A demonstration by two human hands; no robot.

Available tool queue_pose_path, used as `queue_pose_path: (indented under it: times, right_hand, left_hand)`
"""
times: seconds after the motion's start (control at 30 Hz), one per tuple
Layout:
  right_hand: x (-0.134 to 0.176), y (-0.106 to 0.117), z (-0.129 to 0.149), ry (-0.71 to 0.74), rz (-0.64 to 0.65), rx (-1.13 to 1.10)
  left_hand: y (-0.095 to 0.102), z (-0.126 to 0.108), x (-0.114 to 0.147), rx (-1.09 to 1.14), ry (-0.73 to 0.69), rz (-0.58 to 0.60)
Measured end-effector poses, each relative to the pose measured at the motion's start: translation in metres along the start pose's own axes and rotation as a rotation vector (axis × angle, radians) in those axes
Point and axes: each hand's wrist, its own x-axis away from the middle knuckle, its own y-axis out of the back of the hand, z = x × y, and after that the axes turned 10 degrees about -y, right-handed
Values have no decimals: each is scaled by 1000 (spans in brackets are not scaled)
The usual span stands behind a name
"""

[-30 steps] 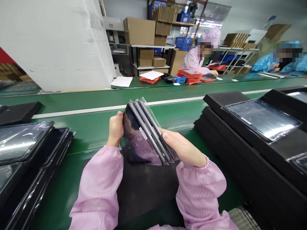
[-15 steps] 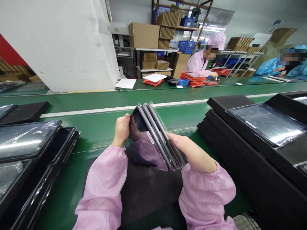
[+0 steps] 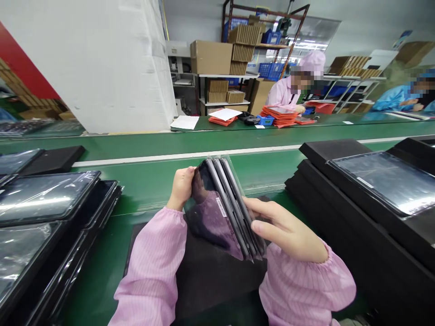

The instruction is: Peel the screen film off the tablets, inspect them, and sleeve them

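toward the near edge of the counter point(image 3: 146, 192), the left hand point(image 3: 181, 186) pinches stacked tablets point(image 3: 220, 213); the right hand point(image 3: 288, 226) touches them, whether its fingers pinch i cannot tell.

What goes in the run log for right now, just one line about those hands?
left hand: gripping tablet stack | right hand: against stack's right side | stack: tilted, clear-wrapped | black mat: below

left hand point(image 3: 181, 186), one; right hand point(image 3: 287, 228), one; held wrapped tablets point(image 3: 209, 215), apparently three; large white sheets point(image 3: 185, 122), two; pink-clad co-worker point(image 3: 280, 94), one.
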Motion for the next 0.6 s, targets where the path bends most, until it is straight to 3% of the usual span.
queue_pose_path:
  times: [0.3,0.6]
  right_hand:
    - [6,0,9,3,7,82]
    - [11,-27,36,24,-156,154]
  left_hand:
    - [-3,-5,1,14,-66,64]
    - [-4,-5,5,104,32,22]
